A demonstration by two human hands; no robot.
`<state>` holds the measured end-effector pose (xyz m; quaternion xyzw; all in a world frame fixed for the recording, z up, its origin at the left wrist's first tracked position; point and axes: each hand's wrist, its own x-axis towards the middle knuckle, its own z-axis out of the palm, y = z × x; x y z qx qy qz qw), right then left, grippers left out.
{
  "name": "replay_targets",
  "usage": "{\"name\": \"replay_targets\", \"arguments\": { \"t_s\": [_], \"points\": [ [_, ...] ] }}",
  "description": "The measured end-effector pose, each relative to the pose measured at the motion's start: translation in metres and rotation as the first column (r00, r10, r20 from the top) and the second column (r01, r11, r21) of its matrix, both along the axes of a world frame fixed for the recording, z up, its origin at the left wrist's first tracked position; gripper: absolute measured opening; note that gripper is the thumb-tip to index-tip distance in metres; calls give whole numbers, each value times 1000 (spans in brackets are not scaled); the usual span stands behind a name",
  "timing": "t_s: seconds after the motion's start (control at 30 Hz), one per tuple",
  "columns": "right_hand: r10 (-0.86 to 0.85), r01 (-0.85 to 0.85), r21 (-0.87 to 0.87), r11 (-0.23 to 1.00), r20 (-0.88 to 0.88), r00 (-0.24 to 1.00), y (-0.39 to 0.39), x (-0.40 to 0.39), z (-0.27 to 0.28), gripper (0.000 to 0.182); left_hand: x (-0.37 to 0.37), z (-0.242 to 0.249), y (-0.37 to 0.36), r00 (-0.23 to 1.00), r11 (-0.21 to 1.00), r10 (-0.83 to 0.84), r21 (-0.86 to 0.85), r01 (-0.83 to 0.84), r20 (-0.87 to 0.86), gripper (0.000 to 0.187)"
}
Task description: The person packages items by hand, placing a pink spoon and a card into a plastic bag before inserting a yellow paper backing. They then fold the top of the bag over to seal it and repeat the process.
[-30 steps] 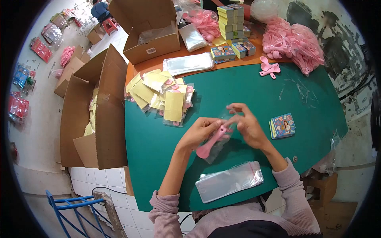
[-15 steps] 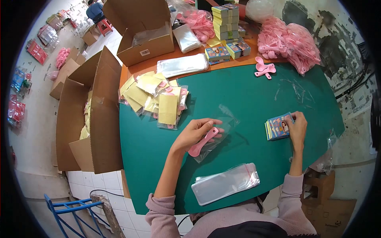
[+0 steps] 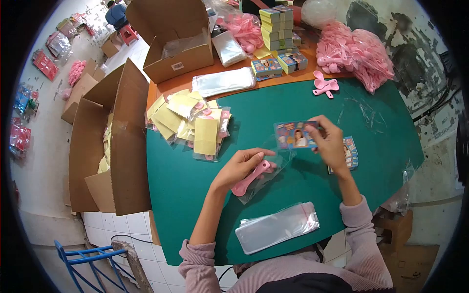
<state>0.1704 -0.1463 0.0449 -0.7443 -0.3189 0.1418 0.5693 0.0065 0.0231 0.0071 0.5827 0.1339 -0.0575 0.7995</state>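
Two hands at work over my green table [image 3: 293, 205].
My left hand [image 3: 239, 166] pinches the pink spoon [image 3: 250, 178] in its clear bag [image 3: 266, 173]; at two o'clock, right hand [image 3: 332, 144] fingers clamp a printed card [image 3: 294, 135].

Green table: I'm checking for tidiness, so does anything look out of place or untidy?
Mostly orderly. Clear plastic scraps lie scattered on the green table near the pink spoon pile, and the filled packets sit in a loose, fanned heap, not a neat stack.

Glossy clear plastic bag [image 3: 267, 172], pink plastic spoon [image 3: 250, 178] (matt), printed paper card [image 3: 294, 135].
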Motion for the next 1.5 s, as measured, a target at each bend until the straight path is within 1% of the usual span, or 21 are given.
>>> {"name": "replay_targets", "arguments": {
  "t_s": [0.17, 0.23, 0.3, 0.33, 0.37, 0.43, 0.47, 0.53, 0.57, 0.67, 0.7, 0.77, 0.9, 0.97, 1.0, 1.03, 1.1, 1.17, 1.23, 1.37, 1.5],
  "points": [
    [191, -192, -12, 981, -17, 981, 6, -9, -11, 9, -1, -4, 4, 998, 999, 34, 41, -33, -44, 37],
    [297, -300, -4, 954, 160, 942, 5, -7, -18, 10, -1, -4, 4, 999, 998, -1, 68, 4, -44, 36],
    [337, -331, -71, 941, 102, 936, 5, -8, -12, 10, -1, -6, 5, 998, 994, -36, 101, 41, -51, 35],
    [372, -364, -135, 922, 46, 927, 5, -8, -10, 11, -1, -7, 4, 993, 974, -100, 200, 109, -56, 34],
    [370, -362, -135, 922, 44, 928, 3, -6, -11, 11, 0, -8, 4, 984, 939, -163, 297, 175, -65, 34],
    [352, -363, -114, 925, -105, 930, 0, -3, -12, 10, 0, -8, 3, 984, 944, -173, 279, 178, -43, 34],
    [351, -362, -115, 925, -105, 931, -1, -1, -10, 10, 0, -7, 3, 984, 949, -179, 260, 177, -17, 34],
    [22, -20, 21, 1000, -119, 993, -2, 2, -4, 10, -1, 2, -1, 992, 971, -129, 200, 129, -12, 33],
    [24, -21, 23, 1000, -116, 993, -3, 3, -3, 10, 0, 6, -2, 997, 987, -78, 143, 79, -10, 33],
    [194, -194, -6, 981, -48, 980, -6, 0, -5, 10, 1, 2, -3, 999, 985, -49, 163, 52, -18, 34],
    [193, -194, -5, 981, -49, 980, -6, 0, -5, 10, 1, 0, -1, 999, 985, -50, 164, 53, -19, 34],
    [302, -302, -126, 945, -22, 953, -6, 0, -5, 10, 0, -2, 1, 993, 968, -103, 223, 115, -64, 35],
    [333, -336, -118, 934, -49, 942, -2, -9, -9, 11, 0, 1, -5, 993, 978, -83, 187, 96, -79, 36],
    [387, -400, -137, 906, -114, 915, 1, -18, -10, 13, 0, -3, -4, 985, 925, -160, 339, 173, -66, 36],
    [415, -442, -158, 883, -177, 892, 2, -21, -8, 14, 0, -3, -4, 985, 925, -158, 339, 172, -67, 36],
    [416, -443, -158, 882, -179, 892, 2, -20, -11, 14, -1, -3, -3, 984, 920, -173, 349, 180, -51, 36],
    [542, -546, -56, 836, -70, 838, 0, -13, -23, 15, -1, -2, -2, 982, 915, -187, 358, 187, -35, 35],
    [511, -512, -6, 859, -57, 858, -3, -6, -23, 15, -3, 2, 1, 984, 909, -168, 378, 178, -60, 35],
    [447, -474, -10, 881, -313, 838, -6, -2, -9, 13, -3, 0, 2, 985, 911, -159, 375, 171, -64, 34],
    [542, -571, 19, 821, -340, 769, -3, -9, -23, 10, -2, 6, -2, 985, 899, -171, 402, 172, -38, 32],
    [590, -617, -32, 786, -257, 765, 0, -17, -28, 14, 0, 7, -7, 979, 896, -201, 399, 193, -23, 35]
  ]
}}
